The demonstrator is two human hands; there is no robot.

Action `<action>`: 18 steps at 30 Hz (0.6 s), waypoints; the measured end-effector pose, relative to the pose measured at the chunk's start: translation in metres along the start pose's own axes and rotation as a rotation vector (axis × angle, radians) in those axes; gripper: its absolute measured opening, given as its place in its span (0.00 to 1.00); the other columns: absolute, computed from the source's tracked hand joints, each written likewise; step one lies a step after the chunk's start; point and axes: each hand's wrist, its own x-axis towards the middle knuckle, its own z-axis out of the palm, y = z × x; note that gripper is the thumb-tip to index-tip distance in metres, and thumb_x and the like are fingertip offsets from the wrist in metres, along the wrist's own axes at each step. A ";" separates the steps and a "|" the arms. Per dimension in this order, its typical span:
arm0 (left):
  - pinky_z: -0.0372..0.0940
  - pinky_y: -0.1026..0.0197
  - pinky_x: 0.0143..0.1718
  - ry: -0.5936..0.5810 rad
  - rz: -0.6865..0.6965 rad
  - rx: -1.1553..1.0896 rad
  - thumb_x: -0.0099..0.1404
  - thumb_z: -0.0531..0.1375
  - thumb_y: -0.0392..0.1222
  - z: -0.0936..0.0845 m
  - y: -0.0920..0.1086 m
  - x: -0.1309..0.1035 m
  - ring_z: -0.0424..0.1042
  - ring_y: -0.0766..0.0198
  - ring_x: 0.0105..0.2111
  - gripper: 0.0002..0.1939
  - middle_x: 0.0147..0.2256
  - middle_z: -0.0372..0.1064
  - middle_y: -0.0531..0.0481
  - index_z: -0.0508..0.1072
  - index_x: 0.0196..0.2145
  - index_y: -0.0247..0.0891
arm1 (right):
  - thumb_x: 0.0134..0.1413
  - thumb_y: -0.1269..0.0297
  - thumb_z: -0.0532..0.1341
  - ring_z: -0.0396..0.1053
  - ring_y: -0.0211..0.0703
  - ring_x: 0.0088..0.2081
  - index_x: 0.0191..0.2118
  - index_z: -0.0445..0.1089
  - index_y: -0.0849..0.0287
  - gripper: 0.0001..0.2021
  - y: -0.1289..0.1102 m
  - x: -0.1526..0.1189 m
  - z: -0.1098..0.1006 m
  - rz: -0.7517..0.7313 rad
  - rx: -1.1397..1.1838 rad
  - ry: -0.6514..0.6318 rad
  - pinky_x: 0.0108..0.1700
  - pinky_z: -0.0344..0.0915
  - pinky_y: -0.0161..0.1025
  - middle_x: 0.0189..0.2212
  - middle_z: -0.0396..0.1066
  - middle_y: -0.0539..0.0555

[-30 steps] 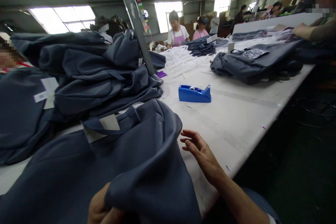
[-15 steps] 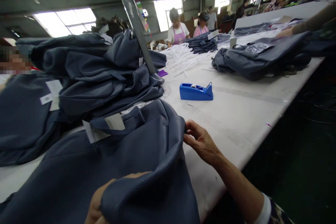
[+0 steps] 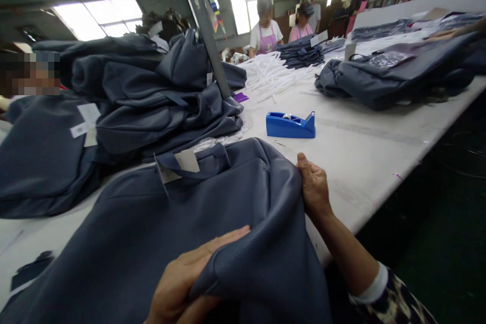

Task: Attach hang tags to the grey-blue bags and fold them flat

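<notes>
Now the slate-blue bag lies flat at the bench edge nearest the person; left hand w/ grip clamped on its folded edge, right hand pinching the corner. Looks mid-fold/smoothing; next needs even tension. Tape dispenser just beyond.

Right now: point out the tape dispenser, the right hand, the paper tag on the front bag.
tape dispenser point(image 3: 290, 126): head view, blue body.
right hand point(image 3: 314, 186): head view, back of hand.
paper tag point(image 3: 187, 160): head view, middle.

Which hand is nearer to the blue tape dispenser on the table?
The right hand. It grips the grey bag at its edge, just below the tape dispenser. The left hand holds the bag's near fold, much farther away.
</notes>
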 end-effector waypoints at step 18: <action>0.62 0.52 0.62 -0.256 0.043 -0.102 0.73 0.53 0.36 0.045 -0.002 0.025 0.65 0.57 0.61 0.19 0.60 0.65 0.45 0.68 0.59 0.40 | 0.38 0.50 0.74 0.57 0.57 0.63 0.70 0.45 0.43 0.55 -0.052 -0.092 -0.097 -0.104 -0.515 -0.561 0.58 0.63 0.53 0.65 0.54 0.57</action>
